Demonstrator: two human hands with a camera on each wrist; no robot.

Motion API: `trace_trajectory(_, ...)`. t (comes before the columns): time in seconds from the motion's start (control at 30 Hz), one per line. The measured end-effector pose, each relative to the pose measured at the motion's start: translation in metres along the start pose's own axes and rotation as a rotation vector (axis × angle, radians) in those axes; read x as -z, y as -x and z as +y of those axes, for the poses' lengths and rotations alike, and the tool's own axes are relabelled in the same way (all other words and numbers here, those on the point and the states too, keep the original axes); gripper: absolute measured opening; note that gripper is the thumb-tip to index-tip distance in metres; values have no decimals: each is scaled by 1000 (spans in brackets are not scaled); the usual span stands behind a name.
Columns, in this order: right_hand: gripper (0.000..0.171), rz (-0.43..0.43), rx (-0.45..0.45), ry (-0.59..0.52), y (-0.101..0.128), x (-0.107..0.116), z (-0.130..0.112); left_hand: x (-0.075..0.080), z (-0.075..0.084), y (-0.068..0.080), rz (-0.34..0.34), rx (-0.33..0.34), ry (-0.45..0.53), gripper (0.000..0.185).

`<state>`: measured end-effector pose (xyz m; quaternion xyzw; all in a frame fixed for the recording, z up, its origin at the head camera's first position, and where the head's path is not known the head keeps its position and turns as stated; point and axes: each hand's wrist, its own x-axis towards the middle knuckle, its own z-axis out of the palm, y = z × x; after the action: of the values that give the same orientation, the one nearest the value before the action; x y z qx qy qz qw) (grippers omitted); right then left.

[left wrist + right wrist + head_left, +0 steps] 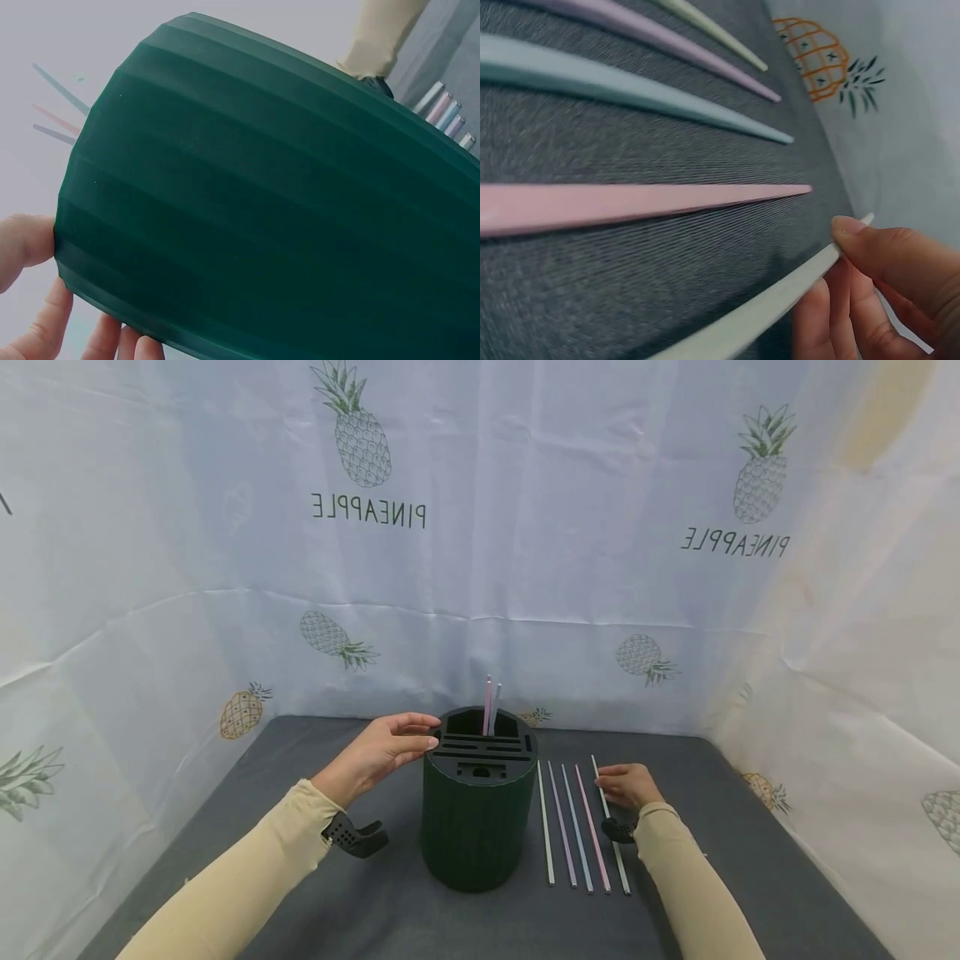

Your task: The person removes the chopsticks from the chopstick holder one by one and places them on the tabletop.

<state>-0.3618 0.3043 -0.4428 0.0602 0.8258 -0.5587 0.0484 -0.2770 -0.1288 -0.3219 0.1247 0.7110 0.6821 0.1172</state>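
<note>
Apparently the work is partway: a few sticks (487,706) stand in the holder (476,827), which the left hand (382,747) touches with loosely spread fingers, while right of it four others (577,827) seem left and the right hand (630,785) pinches a white stick (769,304).

A pinched white chopstick (776,298) slants right of an upright green holder (476,827).

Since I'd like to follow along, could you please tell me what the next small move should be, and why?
Probably lift the white stick clear of the table: the right hand pinches it near its thin tip, the left hand touches the green holder at its rim, and other sticks stand in that holder.
</note>
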Motion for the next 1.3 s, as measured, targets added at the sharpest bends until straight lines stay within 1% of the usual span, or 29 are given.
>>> trace_trajectory(0.1,38,26,-17,31,0,-4,2,0,0,0,-4,-5,-2,49)
trace_trajectory(0.33,33,55,-17,83,0,-10,7,-2,1,0,-4,-5,1,49)
trace_trajectory(0.67,34,91,-13,108,-2,-14,9,-3,2,1,1,-5,3,49)
trace_trajectory(0.87,33,91,-7,121,1,-16,8,-3,1,2,-3,-1,1,49)
trace_trajectory(1.03,36,64,-14,106,-2,-15,9,-2,2,2,-3,3,-1,49)
trace_trajectory(1.13,38,48,-2,65,-2,-11,4,-2,2,3,-4,0,-2,49)
trace_trajectory(1.2,41,38,32,39,0,-7,-2,-2,1,3,-4,-2,-2,49)
trace_trajectory(1.3,48,20,81,-18,7,-4,-21,-2,1,3,-7,-3,-1,49)
